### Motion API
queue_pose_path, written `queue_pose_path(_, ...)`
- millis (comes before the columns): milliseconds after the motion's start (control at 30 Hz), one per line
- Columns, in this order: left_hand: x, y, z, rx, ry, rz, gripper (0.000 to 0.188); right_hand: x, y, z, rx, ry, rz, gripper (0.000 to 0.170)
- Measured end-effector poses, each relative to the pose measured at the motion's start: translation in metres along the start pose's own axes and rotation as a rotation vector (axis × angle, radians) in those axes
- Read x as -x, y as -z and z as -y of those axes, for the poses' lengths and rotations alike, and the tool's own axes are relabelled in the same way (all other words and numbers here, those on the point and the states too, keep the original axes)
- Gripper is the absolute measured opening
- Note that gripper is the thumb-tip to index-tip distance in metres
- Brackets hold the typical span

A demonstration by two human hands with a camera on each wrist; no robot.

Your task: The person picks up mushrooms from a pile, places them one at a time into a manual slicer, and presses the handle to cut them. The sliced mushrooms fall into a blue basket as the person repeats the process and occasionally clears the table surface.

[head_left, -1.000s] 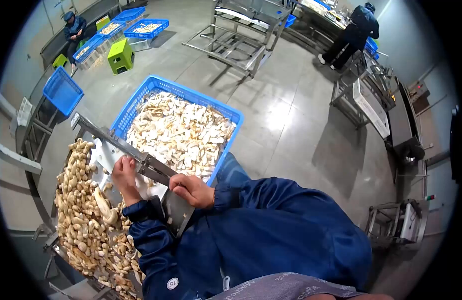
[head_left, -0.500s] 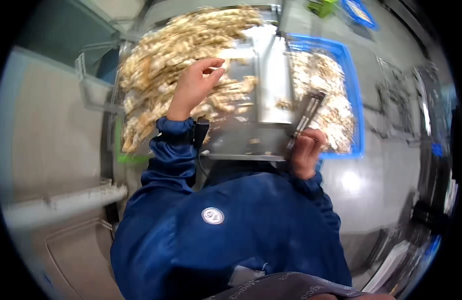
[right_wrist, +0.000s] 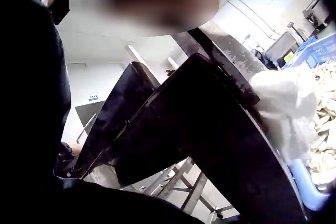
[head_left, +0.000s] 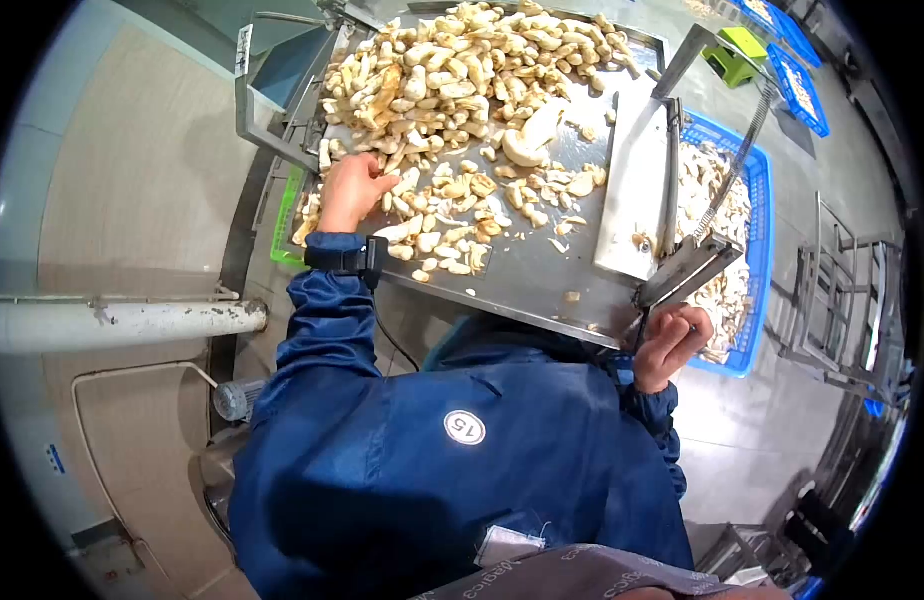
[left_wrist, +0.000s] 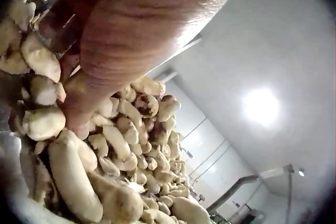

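Note:
In the head view my left hand point(head_left: 350, 195) reaches into the near-left edge of a heap of pale, stubby mushrooms point(head_left: 462, 75) on a steel table point(head_left: 552, 275). Its thumb and fingertips go down among mushrooms point(left_wrist: 73, 174) in the left wrist view, where they are partly hidden. My right hand point(head_left: 670, 348), fingers curled, holds the near end of a hand-lever cutter's metal arm point(head_left: 694, 268) at the table's right corner. Beside the cutter lies a pale board point(head_left: 630, 190). One much larger mushroom point(head_left: 532, 138) rests near the middle.
A blue basket point(head_left: 762, 270) of sliced mushrooms point(head_left: 704, 180) stands right of the cutter. A coiled spring point(head_left: 744, 150) rises above the cutter. Farther off are a green stool point(head_left: 734, 55) and more blue baskets point(head_left: 797, 85). A white pipe point(head_left: 132, 318) runs at left.
My head has turned from the cutter and basket toward the table. The left hand has left the cutter and moved left and down into the mushrooms. The right hand stays at the lever.

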State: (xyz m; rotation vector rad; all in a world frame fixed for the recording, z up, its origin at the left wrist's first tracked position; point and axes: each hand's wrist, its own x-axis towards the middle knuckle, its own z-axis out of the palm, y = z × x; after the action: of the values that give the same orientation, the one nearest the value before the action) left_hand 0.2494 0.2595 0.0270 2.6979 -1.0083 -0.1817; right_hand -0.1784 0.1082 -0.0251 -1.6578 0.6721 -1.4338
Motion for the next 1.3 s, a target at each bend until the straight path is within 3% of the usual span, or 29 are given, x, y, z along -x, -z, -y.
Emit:
queue_pose_path(167,0.009,-0.004,0.004,0.110,-0.104,0.028,0.029,0.000,0.001,0.000,0.011,-0.003,0.004,0.018)
queue_pose_path(233,0.014,-0.003,0.004,0.190,-0.059,0.047,0.028,0.001,0.001,-0.001,-0.022,-0.027,0.000,0.017)
queue_pose_path(333,0.026,0.004,-0.001,0.074,-0.245,-0.032,0.026,0.003,0.003,-0.002,-0.069,-0.054,0.017,0.019)
queue_pose_path(367,0.027,0.008,-0.006,0.061,-0.256,0.034,0.021,0.003,0.005,-0.002,-0.084,-0.059,0.024,0.021)
queue_pose_path(433,0.029,0.003,-0.007,0.006,-0.311,-0.082,0.020,0.001,0.004,-0.002,-0.111,-0.033,0.031,0.018)
queue_pose_path(567,0.023,0.013,-0.047,0.287,-0.210,-0.146,0.024,0.003,0.003,-0.002,-0.077,-0.049,0.012,0.015)
queue_pose_path(600,0.019,0.015,-0.071,0.440,-0.249,-0.120,0.024,0.005,0.007,-0.004,-0.040,-0.060,0.011,0.014)
queue_pose_path(633,0.012,0.004,-0.090,0.692,-0.290,0.020,0.022,0.006,0.006,-0.001,-0.057,-0.087,0.011,0.014)
queue_pose_path(700,0.002,-0.023,-0.145,0.901,-0.358,0.233,0.021,0.003,0.007,-0.006,0.057,0.020,0.048,0.013)
queue_pose_path(733,-0.006,-0.043,-0.175,0.980,-0.357,0.390,0.021,0.006,0.006,-0.002,-0.028,-0.078,0.007,0.016)
queue_pose_path(833,-0.015,-0.097,-0.264,1.142,-0.424,0.543,0.020,0.009,0.008,0.001,-0.045,-0.151,0.016,0.015)
queue_pose_path(867,-0.018,-0.110,-0.291,0.990,-0.379,0.508,0.022,0.008,0.010,-0.004,0.005,-0.085,0.021,0.015)
queue_pose_path(900,-0.023,-0.131,-0.309,0.851,-0.480,0.407,0.020,0.010,0.009,-0.002,-0.010,-0.114,-0.008,0.015)
queue_pose_path(967,-0.020,-0.157,-0.331,0.653,-0.601,-0.034,0.018,0.008,0.010,0.000,0.011,-0.089,0.011,0.015)
queue_pose_path(1000,-0.015,-0.153,-0.335,0.711,-0.527,-0.037,0.018,0.010,0.011,0.000,0.038,-0.092,0.015,0.016)
queue_pose_path(1033,-0.009,-0.138,-0.334,0.916,-0.425,0.224,0.016,0.008,0.008,0.003,0.050,-0.076,0.008,0.016)
queue_pose_path(1200,-0.006,-0.151,-0.320,1.120,-0.438,0.256,0.012,-0.005,0.005,0.009,-0.007,-0.010,0.014,0.016)
queue_pose_path(1300,-0.004,-0.143,-0.318,1.101,-0.510,0.246,0.012,-0.052,-0.002,0.065,-0.188,-0.238,0.016,0.013)
